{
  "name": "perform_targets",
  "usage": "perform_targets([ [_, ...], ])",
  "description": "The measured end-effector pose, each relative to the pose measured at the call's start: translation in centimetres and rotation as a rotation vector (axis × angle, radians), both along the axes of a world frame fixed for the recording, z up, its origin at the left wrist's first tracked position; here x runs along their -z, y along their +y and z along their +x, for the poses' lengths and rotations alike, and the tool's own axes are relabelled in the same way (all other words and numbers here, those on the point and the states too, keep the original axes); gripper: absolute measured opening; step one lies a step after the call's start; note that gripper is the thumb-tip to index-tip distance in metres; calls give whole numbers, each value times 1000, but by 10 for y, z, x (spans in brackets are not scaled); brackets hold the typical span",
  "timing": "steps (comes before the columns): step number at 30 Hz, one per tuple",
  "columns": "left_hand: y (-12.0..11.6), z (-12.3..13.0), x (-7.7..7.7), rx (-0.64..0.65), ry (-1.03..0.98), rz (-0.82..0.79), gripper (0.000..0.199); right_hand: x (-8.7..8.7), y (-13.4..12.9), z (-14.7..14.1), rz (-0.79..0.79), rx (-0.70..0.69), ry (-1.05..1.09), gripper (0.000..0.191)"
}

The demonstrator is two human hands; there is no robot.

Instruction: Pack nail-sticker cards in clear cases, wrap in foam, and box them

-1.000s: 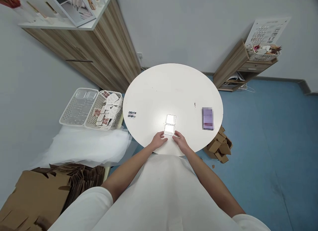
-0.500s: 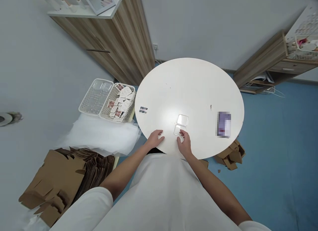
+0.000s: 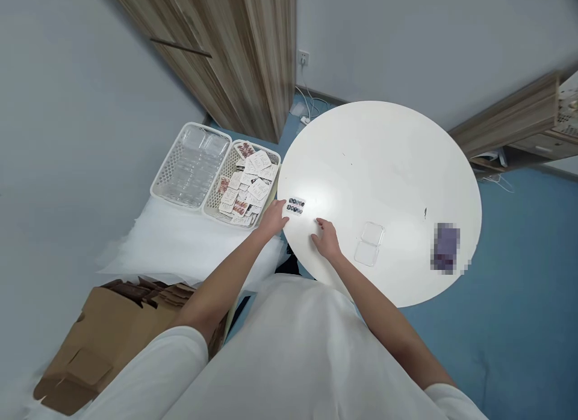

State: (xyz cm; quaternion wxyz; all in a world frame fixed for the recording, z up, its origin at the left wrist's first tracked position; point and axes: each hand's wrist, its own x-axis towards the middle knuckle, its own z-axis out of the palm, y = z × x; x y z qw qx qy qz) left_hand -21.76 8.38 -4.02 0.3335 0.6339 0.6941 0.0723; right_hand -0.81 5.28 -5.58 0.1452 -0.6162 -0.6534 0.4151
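A small white card with two rows of dark, glossy nail-shaped pieces (image 3: pixel 295 206) lies near the left edge of the round white table (image 3: pixel 383 161). My left hand (image 3: pixel 273 219) reaches over that edge, thumb and forefinger apart at the card's left side; whether they touch it is hard to tell. To the right of the card, my right hand (image 3: pixel 327 239) hovers low above the tabletop with fingers parted and nothing in them. Further right, a clear plastic case (image 3: pixel 366 253) rests unfolded, its two halves side by side.
Left of the table stand a white basket of clear cases (image 3: pixel 155 185) and a white basket of printed cards (image 3: pixel 210 208). White sheets (image 3: pixel 180 239) and folded cardboard boxes (image 3: pixel 121 329) lie nearer me. A blurred purple item (image 3: pixel 446 248) is on the table's right side.
My view has turned left. My left hand has gone from the table's front edge to the card. My right hand has left the clear case and moved left.
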Motion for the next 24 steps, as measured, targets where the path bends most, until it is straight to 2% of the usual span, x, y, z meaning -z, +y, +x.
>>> perform_targets([
  [5,22,0,9,77,17,-7,72,9,32,-32,14,-22,-89,55],
  [9,27,-2,20,106,-26,-30,75,20,47,-48,45,8,-140,61],
  [15,26,-5,29,98,-98,-11,66,31,51,-54,36,55,-212,65],
  [20,26,-7,30,117,-128,0,59,30,51,-57,29,83,-248,66],
  [24,23,-7,29,148,-146,56,61,29,50,-59,34,86,-250,63],
])
